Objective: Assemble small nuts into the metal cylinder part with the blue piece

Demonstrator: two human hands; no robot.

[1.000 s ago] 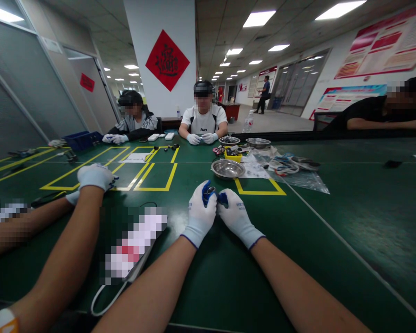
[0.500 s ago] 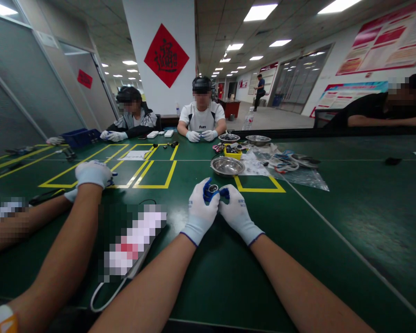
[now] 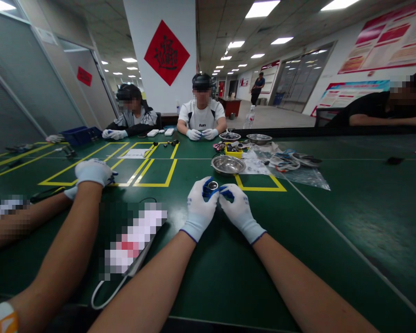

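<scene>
In white gloves with blue fingers, both my hands are raised over the green table, close together. My left hand [image 3: 201, 202] is closed around a small round part [image 3: 213, 185] with a shiny metal rim and a dark edge. The part's ringed end faces up towards me. My right hand [image 3: 236, 203] is pinched beside it, its blue fingertips meeting the left hand's fingers. Whatever those right fingertips hold, if anything, is too small to make out. Just beyond my hands stands a shallow metal bowl [image 3: 228, 164].
A yellow tray [image 3: 233, 151] of small parts, two more metal bowls and a clear plastic bag [image 3: 308, 178] lie beyond. On my left are a white pixelated object with a cord [image 3: 135, 240] and another person's gloved hand [image 3: 94, 172]. Yellow tape [image 3: 152, 185] marks the table. Other people sit opposite.
The round part has turned slightly, showing its ringed end more fully. My right hand has shifted a touch; both hands remain together. The co-worker's hands at left look about the same.
</scene>
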